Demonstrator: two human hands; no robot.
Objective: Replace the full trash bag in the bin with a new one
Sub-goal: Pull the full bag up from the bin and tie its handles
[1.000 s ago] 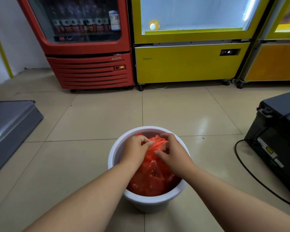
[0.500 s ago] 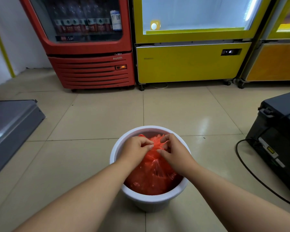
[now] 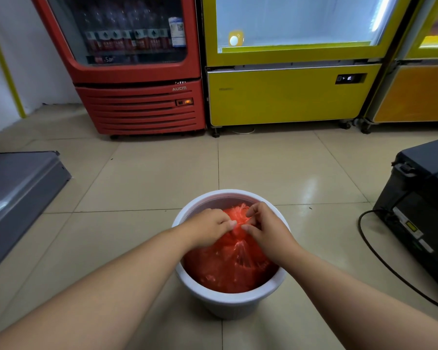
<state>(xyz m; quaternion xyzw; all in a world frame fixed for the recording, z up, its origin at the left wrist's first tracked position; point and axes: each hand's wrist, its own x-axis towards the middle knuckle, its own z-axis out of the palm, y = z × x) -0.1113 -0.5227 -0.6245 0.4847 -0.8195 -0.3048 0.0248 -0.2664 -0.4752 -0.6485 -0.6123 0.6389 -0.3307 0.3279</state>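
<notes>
Both hands are pinching the gathered neck of the red trash bag [image 3: 228, 263]: the left hand [image 3: 208, 229] and the right hand [image 3: 266, 227] are each keeping a closed grip on the bunched plastic, fingertips nearly meeting. The bag is sitting inside the white bin [image 3: 228, 299], which is standing on the tiled floor [image 3: 149, 185]. Beyond, the red fridge [image 3: 137, 107] is showing the brand "AUCM", beside a yellow fridge [image 3: 288, 97].
</notes>
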